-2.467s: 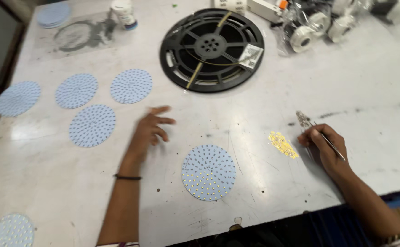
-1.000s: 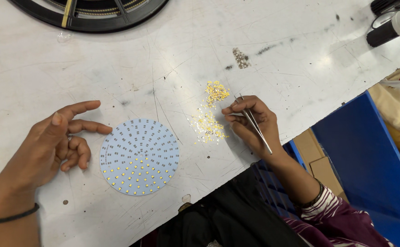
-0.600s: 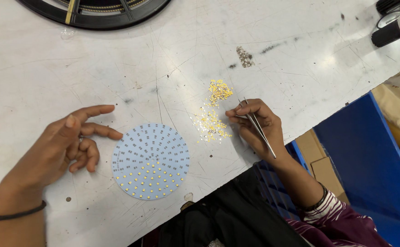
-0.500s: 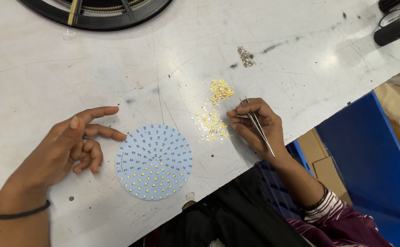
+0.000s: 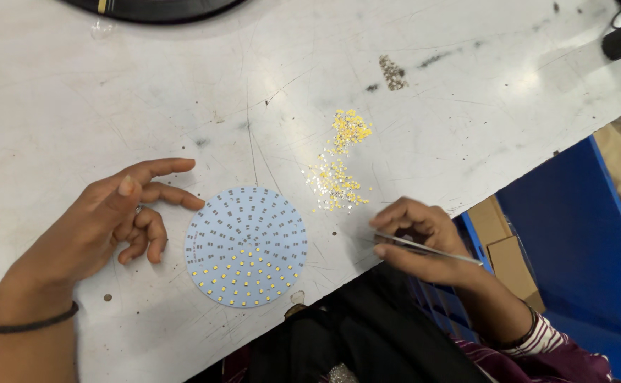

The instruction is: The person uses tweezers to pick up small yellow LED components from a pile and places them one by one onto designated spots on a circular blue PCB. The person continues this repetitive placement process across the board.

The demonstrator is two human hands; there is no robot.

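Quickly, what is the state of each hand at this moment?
Left hand: open, fingers loosely curled, holding nothing, resting on the table beside the round blue board.
Right hand: closed on thin metal tweezers.

Bright, even overhead light falls across the white bench (image 5: 76, 92), with mild glare toward its upper right. Shadows beneath the left hand (image 5: 112, 223) are soft and short. Focus is sharp, with slight softness at the edges.
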